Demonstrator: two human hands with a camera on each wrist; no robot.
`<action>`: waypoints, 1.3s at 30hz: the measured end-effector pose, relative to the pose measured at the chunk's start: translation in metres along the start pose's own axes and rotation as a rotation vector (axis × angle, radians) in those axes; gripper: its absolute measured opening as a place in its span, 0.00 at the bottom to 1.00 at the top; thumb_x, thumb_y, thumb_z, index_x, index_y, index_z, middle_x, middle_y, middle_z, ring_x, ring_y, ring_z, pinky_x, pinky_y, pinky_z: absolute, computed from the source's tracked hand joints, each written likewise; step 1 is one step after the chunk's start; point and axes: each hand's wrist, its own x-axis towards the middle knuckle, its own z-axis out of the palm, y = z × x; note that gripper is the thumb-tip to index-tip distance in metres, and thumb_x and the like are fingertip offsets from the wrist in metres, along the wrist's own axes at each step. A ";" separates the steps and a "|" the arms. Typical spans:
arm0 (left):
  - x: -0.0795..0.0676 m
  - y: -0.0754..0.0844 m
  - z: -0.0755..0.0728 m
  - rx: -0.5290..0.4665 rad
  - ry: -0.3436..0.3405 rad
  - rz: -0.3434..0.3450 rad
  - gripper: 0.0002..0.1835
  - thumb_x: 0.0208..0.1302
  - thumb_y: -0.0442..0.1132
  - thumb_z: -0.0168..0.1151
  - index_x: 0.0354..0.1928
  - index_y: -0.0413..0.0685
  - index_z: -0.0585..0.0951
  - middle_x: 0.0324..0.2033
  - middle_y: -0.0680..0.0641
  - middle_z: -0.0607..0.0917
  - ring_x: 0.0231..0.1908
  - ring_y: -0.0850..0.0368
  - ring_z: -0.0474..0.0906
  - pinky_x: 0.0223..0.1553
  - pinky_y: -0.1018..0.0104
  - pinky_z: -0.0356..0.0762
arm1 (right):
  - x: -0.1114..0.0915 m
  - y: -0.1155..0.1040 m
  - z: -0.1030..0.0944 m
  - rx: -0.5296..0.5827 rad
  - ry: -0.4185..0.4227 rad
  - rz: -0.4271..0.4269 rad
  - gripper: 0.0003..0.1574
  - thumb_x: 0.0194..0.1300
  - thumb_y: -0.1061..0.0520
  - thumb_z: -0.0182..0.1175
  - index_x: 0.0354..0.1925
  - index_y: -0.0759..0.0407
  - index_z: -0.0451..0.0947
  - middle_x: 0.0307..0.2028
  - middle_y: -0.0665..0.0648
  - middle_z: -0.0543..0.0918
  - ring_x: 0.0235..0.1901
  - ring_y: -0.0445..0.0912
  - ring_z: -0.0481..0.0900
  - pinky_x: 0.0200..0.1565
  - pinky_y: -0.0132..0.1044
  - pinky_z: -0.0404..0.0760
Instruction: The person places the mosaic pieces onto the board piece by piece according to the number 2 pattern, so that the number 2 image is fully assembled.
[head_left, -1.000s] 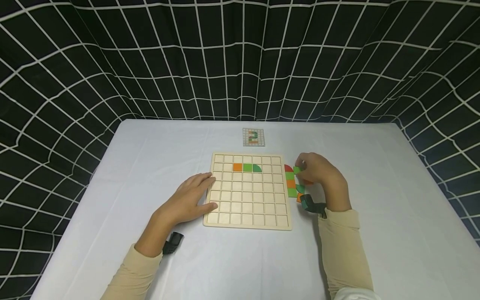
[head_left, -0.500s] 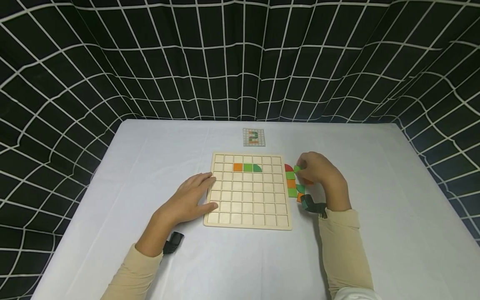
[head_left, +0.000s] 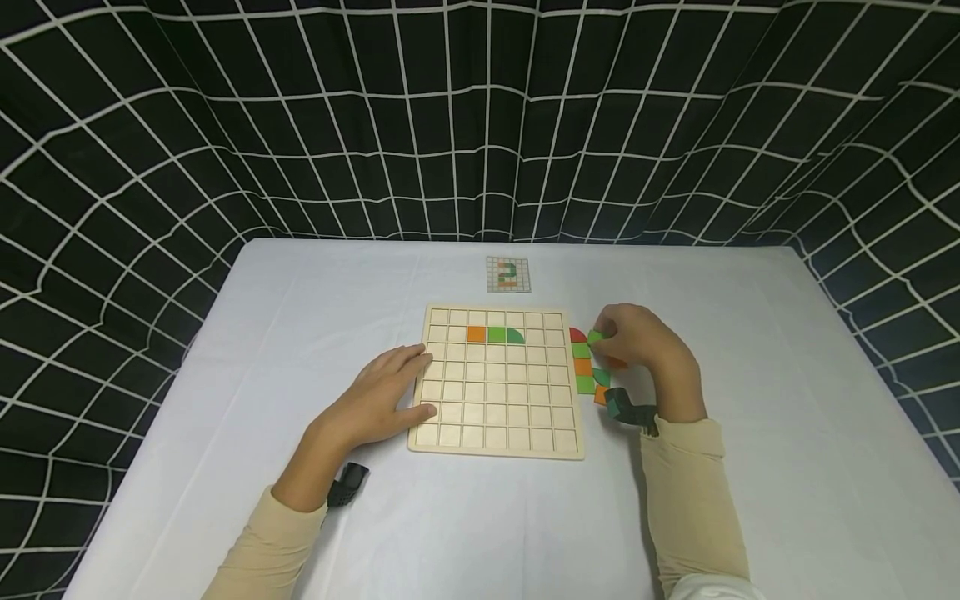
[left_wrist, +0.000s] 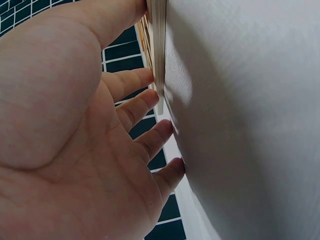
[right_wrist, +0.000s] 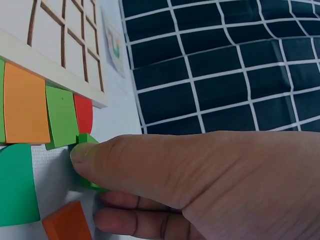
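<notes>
A pale wooden grid board [head_left: 495, 392] lies mid-table. In one upper row sit an orange square [head_left: 477, 334], a green square [head_left: 497, 335] and a green quarter-round [head_left: 515, 336]. My left hand [head_left: 378, 400] rests on the board's left edge, fingers spread and mostly straight. Beyond the right edge, my right hand [head_left: 641, 340] pinches a green block [right_wrist: 87, 138]; the thumb covers much of it. Close by are a red quarter-round [head_left: 577, 335], a light green block [right_wrist: 62, 117], an orange block [right_wrist: 27, 102] and a dark green quarter-round [right_wrist: 17, 185].
Behind the board lies a small card [head_left: 508, 274] printed with a coloured 2 on a grid. An orange block [head_left: 601, 395] lies near the right wrist camera [head_left: 622, 408], and a reddish-orange block [right_wrist: 67, 221] sits under the right hand. A black curtain [head_left: 480, 125] with white grid lines surrounds the white table.
My right hand has shifted very slightly, and the green block at its fingertips sits at a slightly different angle. My left hand and the pieces on the board stay as they were.
</notes>
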 end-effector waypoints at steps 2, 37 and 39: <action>0.000 0.000 0.000 0.002 0.001 0.002 0.41 0.66 0.51 0.66 0.74 0.40 0.64 0.74 0.40 0.61 0.73 0.39 0.52 0.70 0.39 0.51 | 0.000 -0.001 -0.001 0.004 -0.005 0.000 0.13 0.59 0.61 0.64 0.43 0.65 0.81 0.38 0.62 0.81 0.35 0.54 0.76 0.36 0.43 0.79; 0.000 0.000 -0.001 -0.005 0.003 0.002 0.40 0.66 0.51 0.66 0.74 0.40 0.65 0.73 0.39 0.62 0.73 0.38 0.53 0.70 0.38 0.51 | -0.004 -0.037 0.016 -0.008 -0.059 -0.153 0.05 0.59 0.63 0.68 0.34 0.60 0.81 0.29 0.56 0.80 0.28 0.50 0.77 0.31 0.41 0.78; 0.000 0.000 0.000 -0.003 0.004 0.000 0.40 0.66 0.51 0.67 0.74 0.40 0.65 0.73 0.40 0.62 0.73 0.39 0.53 0.70 0.39 0.51 | -0.004 -0.040 0.017 -0.008 -0.056 -0.162 0.05 0.59 0.63 0.68 0.34 0.60 0.81 0.30 0.57 0.81 0.27 0.49 0.77 0.29 0.40 0.78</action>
